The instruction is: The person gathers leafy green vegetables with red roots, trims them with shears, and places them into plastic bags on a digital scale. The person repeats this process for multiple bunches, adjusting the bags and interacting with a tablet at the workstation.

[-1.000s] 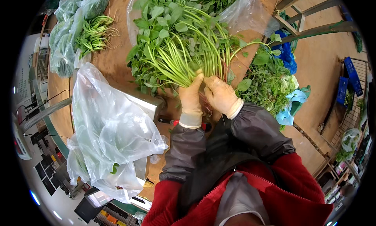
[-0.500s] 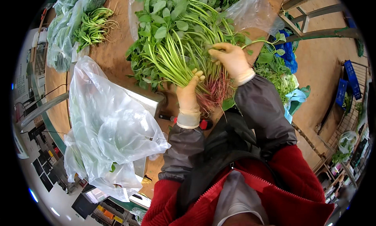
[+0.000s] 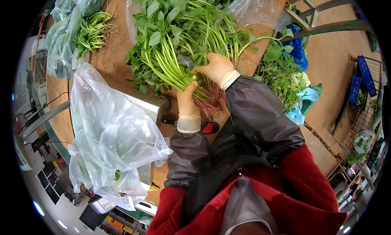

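Note:
A thick bunch of leafy greens (image 3: 163, 62) with long pale stems lies in my gloved left hand (image 3: 187, 102), whose fingers wrap round it just above the reddish roots (image 3: 207, 107). My gloved right hand (image 3: 218, 70) is closed on stems at the right side of the bunch, its fingertips against the stems near my left thumb. What it grips is partly hidden by the hand. Beyond both hands, more loose greens (image 3: 216, 29) are heaped on the wooden table (image 3: 122, 78). A red and black tool handle (image 3: 210, 128) shows just below the roots.
At left, a clear plastic bag (image 3: 112, 125) drapes over a metal box (image 3: 150, 107). Bagged greens (image 3: 65, 43) and a rooted bunch (image 3: 93, 33) lie at the far left. Other greens (image 3: 277, 78) and a light blue bag (image 3: 303, 100) are at the right, near metal bars (image 3: 326, 28).
My right hand has moved left and slightly down, from the loose greens to the side of the held bunch. My left hand keeps its grip. The whole view has shifted slightly.

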Available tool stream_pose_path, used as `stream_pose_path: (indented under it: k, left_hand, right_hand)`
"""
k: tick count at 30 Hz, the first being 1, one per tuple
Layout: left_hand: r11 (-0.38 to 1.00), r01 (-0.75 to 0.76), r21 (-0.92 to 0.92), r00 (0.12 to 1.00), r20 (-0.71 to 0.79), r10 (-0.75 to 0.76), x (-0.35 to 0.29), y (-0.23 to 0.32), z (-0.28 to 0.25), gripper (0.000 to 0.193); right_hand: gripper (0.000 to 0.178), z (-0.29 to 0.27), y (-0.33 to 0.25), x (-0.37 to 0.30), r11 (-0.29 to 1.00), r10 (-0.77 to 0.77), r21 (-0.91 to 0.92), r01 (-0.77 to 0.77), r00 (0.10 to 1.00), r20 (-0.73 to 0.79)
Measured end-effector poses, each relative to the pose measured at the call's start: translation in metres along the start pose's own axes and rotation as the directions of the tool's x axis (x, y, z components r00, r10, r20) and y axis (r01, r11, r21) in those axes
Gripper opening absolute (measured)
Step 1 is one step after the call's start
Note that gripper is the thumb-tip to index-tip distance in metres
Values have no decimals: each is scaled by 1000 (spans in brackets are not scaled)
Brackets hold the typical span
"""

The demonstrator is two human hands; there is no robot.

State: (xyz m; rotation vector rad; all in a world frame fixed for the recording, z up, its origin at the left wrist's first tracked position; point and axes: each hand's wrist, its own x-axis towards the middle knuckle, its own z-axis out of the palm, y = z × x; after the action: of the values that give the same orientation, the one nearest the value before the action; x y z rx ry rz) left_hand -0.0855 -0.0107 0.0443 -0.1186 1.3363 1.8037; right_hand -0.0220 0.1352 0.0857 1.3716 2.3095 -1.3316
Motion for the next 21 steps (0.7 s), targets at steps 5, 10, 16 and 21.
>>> stream_pose_path:
  k: [5,10,16,21]
  left_hand:
    - [997,50,-58,995,84,-45,-7,9,6,25]
    - [993,83,-87,989,129,-71,-10,12,8,27]
    - [991,106,-82,989,111,-96,-13,16,5,32]
    - [967,157,-198,966,235,-108,-14,20,10,36]
  right_hand:
    - [35,-4,28,-11,984,-17,175,41,990,-138]
    - [22,5,12,-22,529,-160,848,-31,978,135]
    - [21,7,6,-24,539,-146,842,-16,983,112]
    - [19,-55,26,-78,466,-139,884,32,990,37]
